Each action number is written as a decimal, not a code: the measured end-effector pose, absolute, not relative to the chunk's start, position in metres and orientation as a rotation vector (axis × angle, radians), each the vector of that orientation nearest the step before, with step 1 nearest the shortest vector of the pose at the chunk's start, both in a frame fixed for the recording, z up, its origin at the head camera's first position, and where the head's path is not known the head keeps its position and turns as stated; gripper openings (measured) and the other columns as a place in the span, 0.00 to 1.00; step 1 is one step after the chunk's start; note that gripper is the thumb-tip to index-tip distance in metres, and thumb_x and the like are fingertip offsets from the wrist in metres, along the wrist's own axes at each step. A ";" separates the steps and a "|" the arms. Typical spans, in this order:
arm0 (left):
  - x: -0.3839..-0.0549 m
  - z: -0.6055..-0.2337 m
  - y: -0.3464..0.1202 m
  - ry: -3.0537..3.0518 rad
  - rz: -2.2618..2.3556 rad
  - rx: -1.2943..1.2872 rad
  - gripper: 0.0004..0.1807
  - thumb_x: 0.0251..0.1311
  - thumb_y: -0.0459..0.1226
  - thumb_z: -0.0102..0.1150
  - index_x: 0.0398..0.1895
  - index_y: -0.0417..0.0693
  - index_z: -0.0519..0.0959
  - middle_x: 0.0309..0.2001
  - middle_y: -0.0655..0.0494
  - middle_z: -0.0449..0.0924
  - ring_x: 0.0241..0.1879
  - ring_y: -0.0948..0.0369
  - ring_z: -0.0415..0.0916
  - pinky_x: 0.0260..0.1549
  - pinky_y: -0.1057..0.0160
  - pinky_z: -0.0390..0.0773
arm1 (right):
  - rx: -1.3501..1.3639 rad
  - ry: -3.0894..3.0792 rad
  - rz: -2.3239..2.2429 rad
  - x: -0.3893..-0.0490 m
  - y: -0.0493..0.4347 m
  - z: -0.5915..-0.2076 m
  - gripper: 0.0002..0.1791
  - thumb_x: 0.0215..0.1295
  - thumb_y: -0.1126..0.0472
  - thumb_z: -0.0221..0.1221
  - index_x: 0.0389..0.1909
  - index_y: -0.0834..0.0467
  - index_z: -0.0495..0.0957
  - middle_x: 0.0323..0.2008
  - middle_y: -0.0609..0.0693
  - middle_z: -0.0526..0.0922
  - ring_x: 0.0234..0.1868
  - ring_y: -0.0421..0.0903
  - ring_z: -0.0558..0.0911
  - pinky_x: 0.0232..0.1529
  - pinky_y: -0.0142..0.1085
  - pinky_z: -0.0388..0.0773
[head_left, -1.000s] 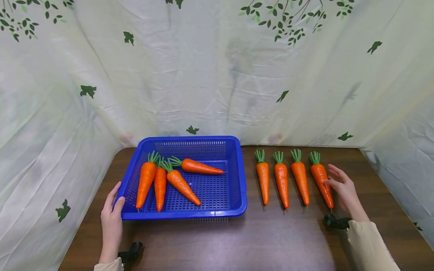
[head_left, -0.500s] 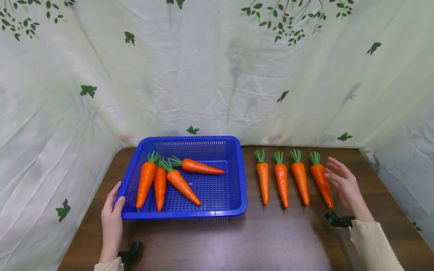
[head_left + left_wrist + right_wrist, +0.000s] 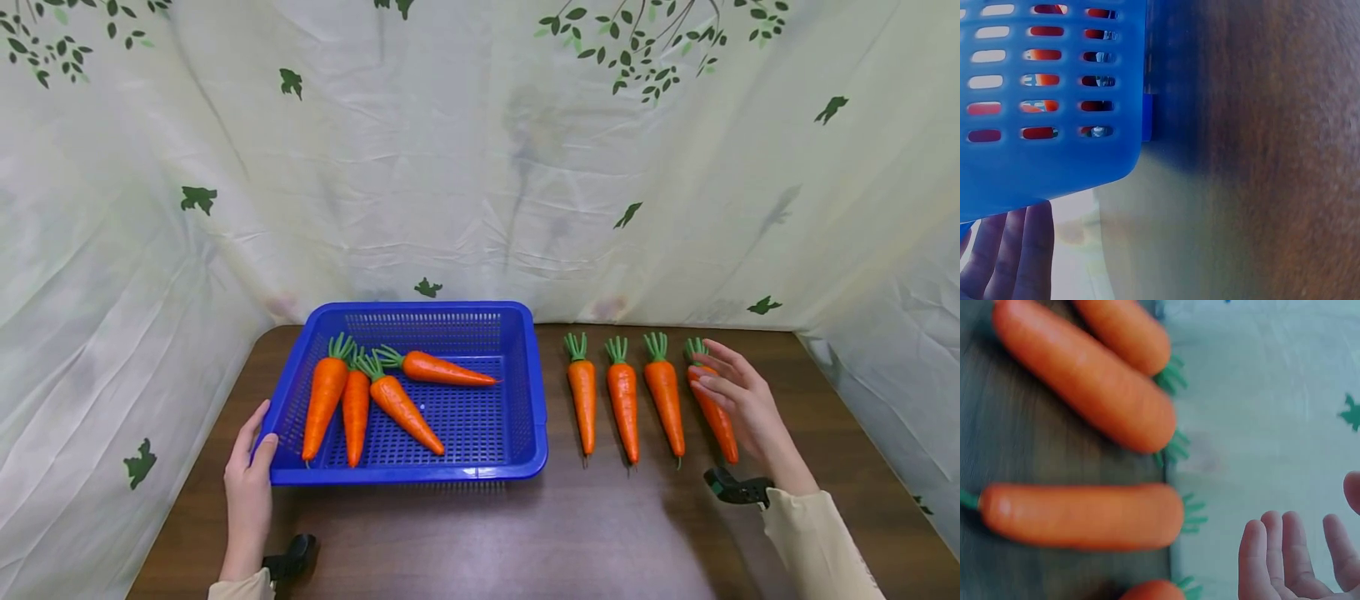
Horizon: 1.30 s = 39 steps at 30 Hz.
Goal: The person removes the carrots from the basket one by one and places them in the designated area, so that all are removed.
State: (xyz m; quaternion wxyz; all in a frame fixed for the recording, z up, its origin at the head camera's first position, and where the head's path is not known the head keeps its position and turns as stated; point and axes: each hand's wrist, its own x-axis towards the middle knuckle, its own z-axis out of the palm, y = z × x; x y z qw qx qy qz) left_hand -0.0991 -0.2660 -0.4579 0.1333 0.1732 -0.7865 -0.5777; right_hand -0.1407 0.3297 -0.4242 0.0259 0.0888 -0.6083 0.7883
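My left hand (image 3: 250, 487) grips the front left corner of a blue plastic basket (image 3: 405, 477), its thumb over the rim. In the left wrist view the fingers (image 3: 1035, 250) lie against the outside of the slotted wall (image 3: 1054, 169). Several carrots with green tops, among them a sideways one (image 3: 446, 369), lie inside. My right hand (image 3: 750, 408) hovers over the upper part of the rightmost carrot (image 3: 722, 429), fingers loosely spread and holding nothing. That carrot ends a row of several on the table. The right wrist view shows the fingers (image 3: 1254, 562) apart from the carrots.
The brown wooden table (image 3: 585, 533) runs back to a pale curtain (image 3: 480, 183) printed with leaves. Left of the right hand, the row's other carrots, such as the leftmost one (image 3: 582, 404), lie tip toward me. Black wrist cameras are strapped to both wrists.
My right hand first drew back slightly from the rightmost carrot, then moved left over its upper part. The left hand, the basket and the carrots stay in place.
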 end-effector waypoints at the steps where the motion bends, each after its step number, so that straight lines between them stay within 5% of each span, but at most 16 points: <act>1: -0.099 -0.458 -0.266 -2.280 -1.677 0.500 0.26 0.73 0.46 0.40 0.73 0.58 0.61 0.71 0.55 0.58 0.68 0.53 0.56 0.66 0.51 0.56 | 0.283 -1.888 2.433 -0.141 0.327 -0.422 0.25 0.69 0.77 0.45 0.64 0.56 0.67 0.52 0.48 0.78 0.50 0.41 0.80 0.49 0.31 0.76; 16: -0.098 -0.460 -0.266 -2.256 -1.658 0.470 0.24 0.73 0.43 0.41 0.71 0.57 0.63 0.69 0.55 0.61 0.64 0.61 0.60 0.64 0.61 0.59 | 0.407 -2.078 2.420 -0.146 0.263 -0.389 0.25 0.71 0.71 0.47 0.68 0.57 0.61 0.57 0.52 0.73 0.55 0.46 0.76 0.54 0.33 0.73; 30: -0.098 -0.458 -0.266 -2.262 -1.678 0.495 0.25 0.73 0.44 0.40 0.72 0.57 0.62 0.70 0.55 0.59 0.67 0.58 0.58 0.66 0.57 0.57 | 0.518 -2.131 2.468 -0.160 0.200 -0.372 0.27 0.69 0.71 0.49 0.68 0.58 0.61 0.60 0.60 0.70 0.56 0.51 0.74 0.55 0.40 0.73; 39: -0.098 -0.458 -0.266 -2.266 -1.672 0.488 0.25 0.73 0.44 0.41 0.72 0.57 0.62 0.70 0.55 0.59 0.67 0.57 0.58 0.66 0.56 0.56 | 0.578 -2.140 2.575 -0.169 0.161 -0.362 0.29 0.67 0.71 0.50 0.69 0.60 0.59 0.63 0.65 0.66 0.61 0.66 0.67 0.58 0.44 0.71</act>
